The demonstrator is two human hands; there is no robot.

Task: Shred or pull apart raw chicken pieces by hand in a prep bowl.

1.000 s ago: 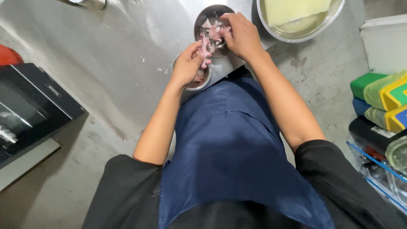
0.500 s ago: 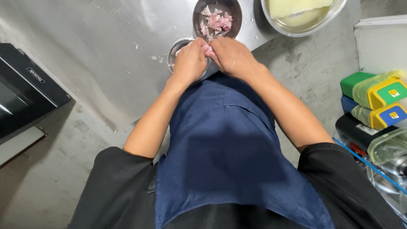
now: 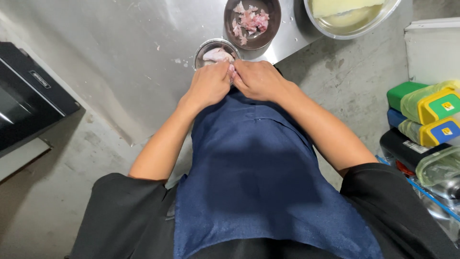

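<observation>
— Where are the two hands?

— Together at the near edge of the brushed stainless-steel bench (image 3: pixel 120 57). The left hand (image 3: pixel 209 85) and the right hand (image 3: pixel 258 79) meet knuckle to knuckle just over the rim of a small round steel bowl (image 3: pixel 206 48), with the fingers of both curled downward.

— Are they holding anything?

— Something pale and pinkish shows in the narrow gap between the fingertips, so both hands seem pinched on a small scrap of raw meat (image 3: pixel 232 71). How much of it there is I cannot tell; the fingers hide most of it.

— And what is in that small bowl?

— One pale raw piece of meat (image 3: pixel 218 54), lying just beyond the left hand's fingers.

— What else stands on the bench?

— Just behind the small bowl, a darker round metal bowl (image 3: pixel 270 24) with chopped pink and white meat bits (image 3: pixel 250 21) along its left side. To its right, at the bench corner, a large shiny steel basin (image 3: pixel 354 29) holding a yellowish liquid.

— And around the person?

— A dark blue apron (image 3: pixel 258 182) over black sleeves fills the lower frame. A flat black appliance (image 3: pixel 28 96) sits at the far left. On the right, stacked green, yellow and blue lidded plastic boxes (image 3: pixel 426 110), partly wrapped in clear film, stand on the grey concrete floor (image 3: pixel 354 91).
</observation>
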